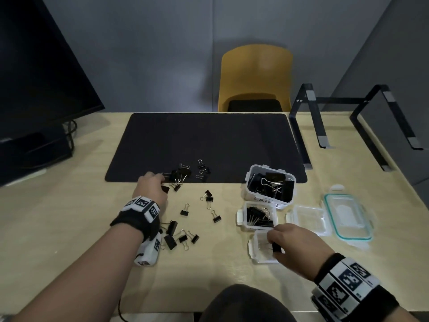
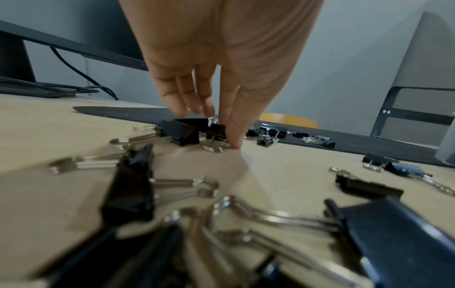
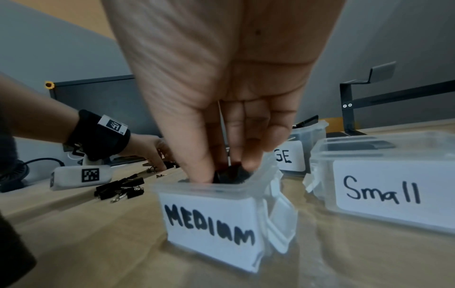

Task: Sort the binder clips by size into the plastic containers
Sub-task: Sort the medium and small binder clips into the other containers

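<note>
Nearest the viewer, the right hand (image 3: 221,120) reaches down into the "MEDIUM" container (image 3: 211,220), its fingers and thumb pinched on a black binder clip (image 3: 230,174) at the container's mouth; the head view shows the same clip (image 1: 276,247) dark below the knuckles. Judged from this, the step in hand is the deposit of a medium clip, and the next move for this hand calls only for parting the fingers and lifting clear of the rim.

Beside it stands the "Small" container (image 3: 384,187), partly filled, and beyond that the large container (image 1: 270,184), also holding clips. Loose lids (image 1: 348,216) lie to the right.

Across the counter (image 1: 92,228), unsorted clips (image 1: 183,238) remain scattered, some near the left wrist, others farther off along the edge of the black mat (image 1: 209,145).

Farthest, the left hand (image 2: 216,101) bears down on a cluster of clips (image 2: 194,130) at the mat's edge, fingers narrowed toward the thumb around one; whether it is already gripped cannot be told. That pick next calls for freeing one clip from its neighbours and judging its size.
</note>
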`<state>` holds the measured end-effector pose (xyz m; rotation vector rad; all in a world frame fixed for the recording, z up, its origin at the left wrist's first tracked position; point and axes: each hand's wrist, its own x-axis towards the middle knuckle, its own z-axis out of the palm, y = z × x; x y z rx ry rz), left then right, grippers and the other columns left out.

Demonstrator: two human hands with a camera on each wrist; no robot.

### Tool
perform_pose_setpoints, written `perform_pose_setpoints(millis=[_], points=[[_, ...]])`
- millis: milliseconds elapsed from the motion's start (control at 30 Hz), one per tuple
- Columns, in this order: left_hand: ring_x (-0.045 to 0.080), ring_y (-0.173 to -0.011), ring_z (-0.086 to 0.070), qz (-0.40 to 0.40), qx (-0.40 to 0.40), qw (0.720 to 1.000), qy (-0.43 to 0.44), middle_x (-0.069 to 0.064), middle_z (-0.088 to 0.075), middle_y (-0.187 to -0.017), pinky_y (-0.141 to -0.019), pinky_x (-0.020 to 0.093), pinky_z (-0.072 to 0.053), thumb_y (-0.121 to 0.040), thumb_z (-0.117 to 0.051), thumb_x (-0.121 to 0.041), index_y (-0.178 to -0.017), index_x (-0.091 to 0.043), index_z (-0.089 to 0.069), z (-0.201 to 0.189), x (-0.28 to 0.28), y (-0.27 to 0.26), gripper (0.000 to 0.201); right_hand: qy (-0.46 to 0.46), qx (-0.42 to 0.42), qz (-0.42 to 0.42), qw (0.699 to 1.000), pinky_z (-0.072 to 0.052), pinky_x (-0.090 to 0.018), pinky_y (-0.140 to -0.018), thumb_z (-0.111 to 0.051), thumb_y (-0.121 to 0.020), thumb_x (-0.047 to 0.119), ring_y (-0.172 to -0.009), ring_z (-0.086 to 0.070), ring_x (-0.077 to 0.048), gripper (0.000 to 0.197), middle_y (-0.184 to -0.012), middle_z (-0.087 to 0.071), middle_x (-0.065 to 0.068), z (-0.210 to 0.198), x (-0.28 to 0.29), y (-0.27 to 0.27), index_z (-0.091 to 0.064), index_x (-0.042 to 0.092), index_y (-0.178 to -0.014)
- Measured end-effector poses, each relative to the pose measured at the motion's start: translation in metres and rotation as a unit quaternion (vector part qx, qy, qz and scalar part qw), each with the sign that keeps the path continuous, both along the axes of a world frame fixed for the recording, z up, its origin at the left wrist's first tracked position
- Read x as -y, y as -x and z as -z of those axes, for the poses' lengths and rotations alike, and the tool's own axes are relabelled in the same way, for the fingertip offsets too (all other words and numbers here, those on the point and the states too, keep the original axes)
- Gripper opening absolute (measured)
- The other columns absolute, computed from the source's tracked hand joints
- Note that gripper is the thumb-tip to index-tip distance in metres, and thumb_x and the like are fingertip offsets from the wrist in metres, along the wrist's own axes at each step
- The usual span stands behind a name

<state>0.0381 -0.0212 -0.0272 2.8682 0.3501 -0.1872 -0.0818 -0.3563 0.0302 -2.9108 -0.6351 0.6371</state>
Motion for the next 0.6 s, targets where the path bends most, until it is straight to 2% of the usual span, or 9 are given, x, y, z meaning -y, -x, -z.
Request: perform_pose_setpoints(millis=[67, 167, 233, 300, 367, 433, 500, 600], points=[[0.025, -0.100, -0.052, -0.002, 0.002, 1.000, 0.002, 0.009, -0.053, -0.116, -0.084, 0.033, -0.047, -0.084, -0.060, -0.011, -0.115, -0.015, -0.063, 0.000, 0.000, 0.003, 0.031, -0.005, -0.001, -0.001, 1.000, -0.044, -0.026, -0.077, -0.046, -0.086, 0.022, -0.102, -0.052, -0.015, 0.021, -0.105, -0.058, 0.005, 0.001, 0.001, 0.000, -0.057, 0.021, -0.104], [0.019, -0.081, -0.050, -0.012, -0.014, 1.000, 0.013, 0.008, -0.051, -0.110, -0.070, 0.029, -0.042, -0.086, -0.060, -0.015, -0.103, -0.015, -0.063, -0.003, -0.001, 0.003, 0.018, -0.034, 0.005, -0.001, 0.999, -0.045, -0.023, -0.080, -0.045, -0.090, 0.032, -0.103, -0.052, -0.012, 0.021, -0.104, -0.058, 0.008, 0.001, 0.003, 0.003, -0.057, 0.024, -0.105], [0.019, -0.081, -0.050, 0.009, -0.029, 1.000, 0.004, 0.008, -0.052, -0.107, -0.069, 0.028, -0.042, -0.086, -0.059, -0.016, -0.100, -0.014, -0.063, -0.004, -0.001, 0.001, 0.015, -0.073, 0.012, 0.011, 0.997, -0.045, -0.021, -0.080, -0.045, -0.091, 0.038, -0.100, -0.054, -0.010, 0.023, -0.103, -0.058, 0.010, 0.002, 0.005, 0.006, -0.059, 0.025, -0.104], [0.022, -0.086, -0.052, 0.028, -0.037, 0.999, -0.007, 0.007, -0.052, -0.103, -0.071, 0.030, -0.044, -0.085, -0.058, -0.017, -0.099, -0.015, -0.062, -0.006, -0.002, 0.000, 0.015, -0.086, 0.029, 0.006, 0.996, -0.048, -0.020, -0.073, -0.058, -0.085, 0.035, -0.091, -0.059, -0.012, 0.016, -0.098, -0.058, 0.011, 0.002, 0.009, 0.008, -0.061, 0.025, -0.097], [0.022, -0.086, -0.053, 0.039, -0.041, 0.998, -0.024, 0.005, -0.054, -0.097, -0.069, 0.031, -0.044, -0.085, -0.056, -0.019, -0.098, -0.017, -0.059, -0.010, -0.001, 0.001, 0.014, -0.089, 0.036, 0.015, 0.995, -0.050, -0.019, -0.063, -0.075, -0.069, 0.033, -0.080, -0.061, -0.012, 0.027, -0.093, -0.059, 0.010, 0.006, 0.017, 0.011, -0.060, 0.028, -0.091], [0.019, -0.075, -0.055, 0.037, -0.041, 0.998, -0.029, 0.001, -0.058, -0.084, -0.061, 0.030, -0.042, -0.084, -0.053, -0.016, -0.093, -0.017, -0.056, -0.014, 0.000, 0.004, 0.009, -0.076, 0.034, 0.027, 0.996, -0.052, -0.018, -0.063, -0.081, -0.059, 0.040, -0.080, -0.060, -0.011, 0.042, -0.097, -0.060, 0.009, 0.010, 0.026, 0.014, -0.059, 0.030, -0.094], [0.017, -0.065, -0.054, 0.020, -0.032, 0.999, -0.010, 0.001, -0.061, -0.076, -0.056, 0.028, -0.041, -0.085, -0.051, -0.013, -0.088, -0.018, -0.055, -0.019, 0.002, 0.008, 0.007, -0.073, 0.028, 0.028, 0.997, -0.052, -0.018, -0.066, -0.080, -0.057, 0.047, -0.084, -0.060, -0.010, 0.051, -0.103, -0.060, 0.008, 0.012, 0.031, 0.017, -0.058, 0.032, -0.099], [0.016, -0.067, -0.053, -0.011, 0.007, 0.999, 0.051, 0.000, -0.065, -0.083, -0.059, 0.027, -0.040, -0.086, -0.056, -0.014, -0.087, -0.021, -0.057, -0.031, 0.010, 0.014, 0.007, -0.070, 0.015, 0.034, 0.997, -0.052, -0.020, -0.071, -0.079, -0.058, 0.048, -0.089, -0.061, -0.011, 0.055, -0.111, -0.059, 0.005, 0.018, 0.036, 0.022, -0.056, 0.032, -0.106]])
